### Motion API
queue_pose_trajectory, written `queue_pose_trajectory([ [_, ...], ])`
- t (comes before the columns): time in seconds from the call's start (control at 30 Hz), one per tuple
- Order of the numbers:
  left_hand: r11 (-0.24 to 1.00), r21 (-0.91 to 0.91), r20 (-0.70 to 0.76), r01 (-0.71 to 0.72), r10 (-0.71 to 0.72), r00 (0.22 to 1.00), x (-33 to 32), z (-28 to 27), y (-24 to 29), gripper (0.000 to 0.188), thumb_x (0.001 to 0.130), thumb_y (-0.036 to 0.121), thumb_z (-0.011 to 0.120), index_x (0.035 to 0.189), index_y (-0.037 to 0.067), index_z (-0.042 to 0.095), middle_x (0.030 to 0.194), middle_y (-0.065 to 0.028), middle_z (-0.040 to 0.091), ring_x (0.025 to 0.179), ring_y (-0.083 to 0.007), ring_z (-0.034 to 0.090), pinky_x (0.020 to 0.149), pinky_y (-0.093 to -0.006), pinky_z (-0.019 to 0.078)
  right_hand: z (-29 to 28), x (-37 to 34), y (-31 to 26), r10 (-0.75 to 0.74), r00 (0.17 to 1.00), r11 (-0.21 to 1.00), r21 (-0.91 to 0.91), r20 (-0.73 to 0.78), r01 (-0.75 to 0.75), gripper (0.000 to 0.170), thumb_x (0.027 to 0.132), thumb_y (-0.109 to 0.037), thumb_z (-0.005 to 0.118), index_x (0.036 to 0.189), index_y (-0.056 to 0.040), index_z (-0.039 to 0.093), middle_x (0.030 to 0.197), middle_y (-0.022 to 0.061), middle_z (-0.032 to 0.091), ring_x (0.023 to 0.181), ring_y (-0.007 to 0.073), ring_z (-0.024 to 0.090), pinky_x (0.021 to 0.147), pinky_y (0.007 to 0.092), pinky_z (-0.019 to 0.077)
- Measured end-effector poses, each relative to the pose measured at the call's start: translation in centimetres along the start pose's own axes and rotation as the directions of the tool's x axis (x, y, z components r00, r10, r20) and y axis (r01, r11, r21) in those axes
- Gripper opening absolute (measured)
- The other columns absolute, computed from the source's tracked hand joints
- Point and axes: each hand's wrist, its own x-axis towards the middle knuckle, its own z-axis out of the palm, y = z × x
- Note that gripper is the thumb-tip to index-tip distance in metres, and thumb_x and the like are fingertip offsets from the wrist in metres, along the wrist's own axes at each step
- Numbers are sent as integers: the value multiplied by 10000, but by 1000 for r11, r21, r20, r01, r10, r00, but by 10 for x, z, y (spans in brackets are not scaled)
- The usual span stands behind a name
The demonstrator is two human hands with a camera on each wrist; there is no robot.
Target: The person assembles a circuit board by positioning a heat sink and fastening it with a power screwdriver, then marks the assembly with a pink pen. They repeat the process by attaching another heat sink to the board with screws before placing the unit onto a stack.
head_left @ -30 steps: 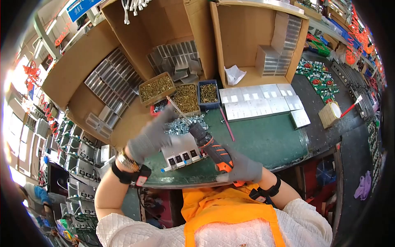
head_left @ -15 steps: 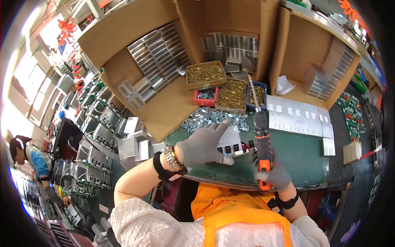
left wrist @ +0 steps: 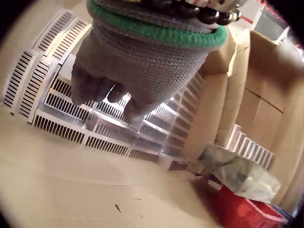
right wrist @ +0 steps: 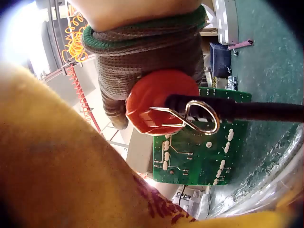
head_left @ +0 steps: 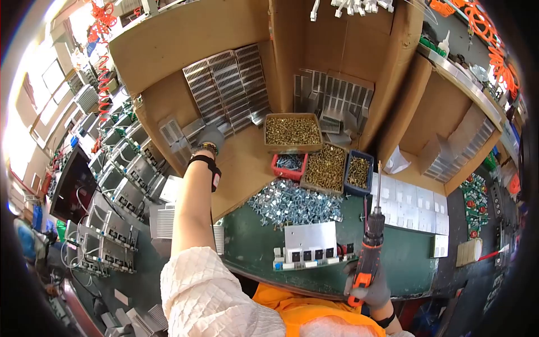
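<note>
My gloved left hand [head_left: 211, 138] reaches into the left cardboard box, over slotted metal heat sinks [head_left: 227, 84]. In the left wrist view, the fingers of that hand [left wrist: 137, 66] point down, loosely bent, with the fingertips right at the heat sinks [left wrist: 114, 111]. My gloved right hand [head_left: 373, 289] grips an orange and black power screwdriver [head_left: 369, 253], its bit pointing away from me. The screwdriver's orange end [right wrist: 161, 95] and cord show in the right wrist view. Left of the screwdriver lies a circuit board [right wrist: 204, 156] with a metal plate [head_left: 310, 236] and several black components.
Silvery hardware is heaped [head_left: 295, 202] behind the board. Beyond it stand a brass-screw tray [head_left: 293, 148], a red bin [head_left: 289, 173] and a blue bin [head_left: 359, 190]. Flat metal blocks [head_left: 415, 210] line the right side; finished-looking assemblies [head_left: 120, 196] crowd the left.
My left hand has moved from beside the board forward and left into the box of heat sinks. My right hand still grips the screwdriver, swung upright from its earlier tilt. The head view has shifted.
</note>
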Motion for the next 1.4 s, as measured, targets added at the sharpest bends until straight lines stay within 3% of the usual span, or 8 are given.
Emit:
queue_pose_trajectory([
  [0.33, 976, 214, -79, -39, 57, 995, -28, -15, 19, 577, 711, 342, 811, 1195, 93, 618, 1268, -146, 599, 1169, -305, 584, 968, -383, 502, -2, 1, -4, 72, 997, 993, 90, 25, -74, 934, 553, 7, 801, 1364, -96, 349, 1041, 178, 611, 699, 237, 667, 600, 352, 552],
  [0.4, 992, 101, -232, -78, 100, 968, -41, -11, 10, 487, 732, 231, 801, 1166, 98, 626, 1140, -145, 656, 1078, -295, 633, 887, -372, 529, -2, 3, -5, 87, 995, 987, 128, 54, -93, 880, 585, 84, 739, 1348, -103, 341, 1050, 176, 600, 723, 208, 658, 629, 339, 538],
  [0.47, 812, -492, -235, -313, 222, 946, -36, -1, -5, 552, 722, 144, 813, 1199, 60, 550, 1061, -121, 654, 1013, -248, 629, 833, -362, 521, -2, 5, -3, 80, 994, 980, 174, 74, -92, 901, 575, 86, 739, 1356, -118, 337, 1062, 178, 599, 717, 218, 662, 617, 346, 542],
  [0.67, 366, -791, -313, -491, 447, 838, -137, -35, 19, 612, 736, 86, 816, 1229, 2, 464, 1109, -66, 560, 987, -129, 543, 849, -280, 486, -5, 9, 4, 24, 992, 969, 239, 127, -54, 948, 582, 8, 772, 1399, -133, 313, 1093, 170, 597, 707, 223, 665, 595, 351, 546],
  [0.97, 160, -910, -183, -381, 670, 719, -229, -64, 85, 645, 870, 437, 691, 1269, -26, 485, 1129, -60, 585, 1012, -103, 537, 896, -263, 447, 4, -5, -4, 48, 991, 964, 254, 125, -79, 957, 607, -47, 790, 1436, -116, 318, 1134, 141, 584, 697, 201, 636, 612, 329, 531],
  [1.17, -152, -982, -16, 113, 664, 748, -254, -58, 119, 582, 939, 331, 619, 1374, -6, 430, 1107, -29, 604, 962, -111, 565, 908, -274, 458, 2, -4, 2, 4, 988, 987, 155, 154, -28, 960, 609, -70, 798, 1433, -130, 309, 1155, 137, 583, 693, 218, 650, 592, 341, 548],
  [1.23, -122, -988, -18, 95, 704, 710, -269, -67, 125, 604, 931, 312, 631, 1396, 5, 399, 1100, -25, 602, 962, -116, 571, 895, -275, 472, 6, -7, -5, -23, 986, 980, 200, 166, -11, 838, 682, -18, 726, 1419, -83, 333, 1102, 91, 584, 745, 69, 589, 695, 251, 508],
  [1.4, 24, -998, -13, -51, 784, 620, -272, -59, 140, 626, 872, 149, 686, 1401, 34, 372, 1062, -34, 608, 963, -132, 606, 870, -292, 509, 2, -10, 4, -10, 982, 970, 242, 188, -36, 911, 639, -50, 758, 1430, -103, 309, 1131, 119, 578, 703, 141, 615, 624, 286, 527],
])
